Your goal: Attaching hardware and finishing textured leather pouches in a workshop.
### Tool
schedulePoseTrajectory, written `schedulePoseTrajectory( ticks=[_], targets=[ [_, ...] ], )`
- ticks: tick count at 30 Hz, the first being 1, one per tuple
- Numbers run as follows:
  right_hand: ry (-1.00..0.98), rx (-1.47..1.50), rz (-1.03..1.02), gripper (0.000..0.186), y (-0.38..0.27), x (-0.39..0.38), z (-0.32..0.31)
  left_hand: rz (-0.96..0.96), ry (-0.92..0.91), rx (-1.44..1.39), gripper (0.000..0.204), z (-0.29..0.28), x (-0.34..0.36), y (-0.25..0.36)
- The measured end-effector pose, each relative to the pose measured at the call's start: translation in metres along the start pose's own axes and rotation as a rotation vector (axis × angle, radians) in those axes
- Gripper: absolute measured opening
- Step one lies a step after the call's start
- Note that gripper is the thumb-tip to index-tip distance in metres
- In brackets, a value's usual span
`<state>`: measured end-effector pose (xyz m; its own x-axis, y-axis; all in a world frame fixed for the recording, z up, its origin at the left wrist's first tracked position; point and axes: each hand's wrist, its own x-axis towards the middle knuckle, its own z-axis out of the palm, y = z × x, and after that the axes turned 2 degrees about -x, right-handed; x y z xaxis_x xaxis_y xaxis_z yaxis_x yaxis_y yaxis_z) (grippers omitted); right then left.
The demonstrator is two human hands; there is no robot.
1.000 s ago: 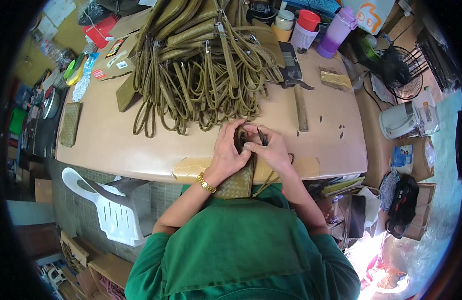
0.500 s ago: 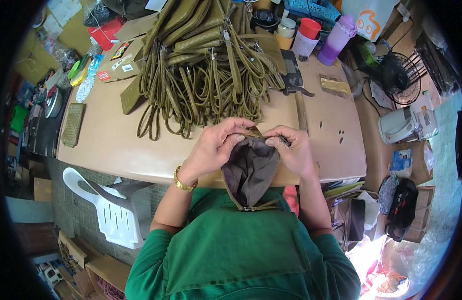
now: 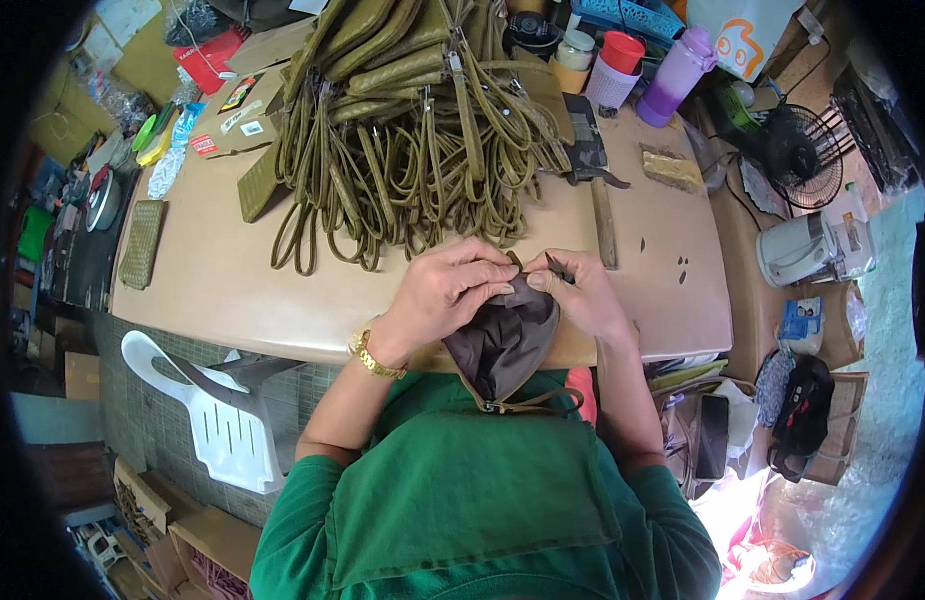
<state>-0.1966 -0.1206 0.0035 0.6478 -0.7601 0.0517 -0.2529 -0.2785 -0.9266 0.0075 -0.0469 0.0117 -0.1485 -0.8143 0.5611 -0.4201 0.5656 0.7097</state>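
A small pouch [image 3: 505, 345] hangs unzipped at the table's near edge, its dark brown lining showing. My left hand [image 3: 451, 290] pinches its far edge, thumb against the fingers. Close beside it, my right hand [image 3: 585, 298] grips the same edge at the right. A small dark pointed tool [image 3: 560, 268], perhaps thread snips, juts from the right fingers. An olive wrist strap [image 3: 545, 404] trails from the zipper end, over my green apron [image 3: 473, 490]. The fingers hide most of the pinched edge.
A heap of olive woven pouches with looped straps [image 3: 403, 180] covers the table's far middle. One pouch [image 3: 145, 245] lies at the left. A flat wooden strip [image 3: 605, 225], a purple bottle [image 3: 680, 75] and a fan [image 3: 798, 155] are rightward. A white chair [image 3: 233, 430] stands lower left.
Both hands have drawn closer together at the pouch's far edge, gathering it. The opening has narrowed at the top, and the wrist strap now spreads further right.
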Motion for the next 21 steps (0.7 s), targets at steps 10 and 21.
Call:
schedulePoseTrajectory(
  ticks=[10, 21],
  targets=[
    [-0.150, 0.167, 0.121, 0.016, 0.008, 0.012, 0.001, 0.072, -0.024, 0.225, 0.009, 0.007, -0.003, -0.012],
    [0.356, -0.412, -0.072, 0.030, -0.020, -0.009, 0.023, -0.502, 0.154, -0.405, 0.013, 0.028, -0.026, -0.038]
  ],
)
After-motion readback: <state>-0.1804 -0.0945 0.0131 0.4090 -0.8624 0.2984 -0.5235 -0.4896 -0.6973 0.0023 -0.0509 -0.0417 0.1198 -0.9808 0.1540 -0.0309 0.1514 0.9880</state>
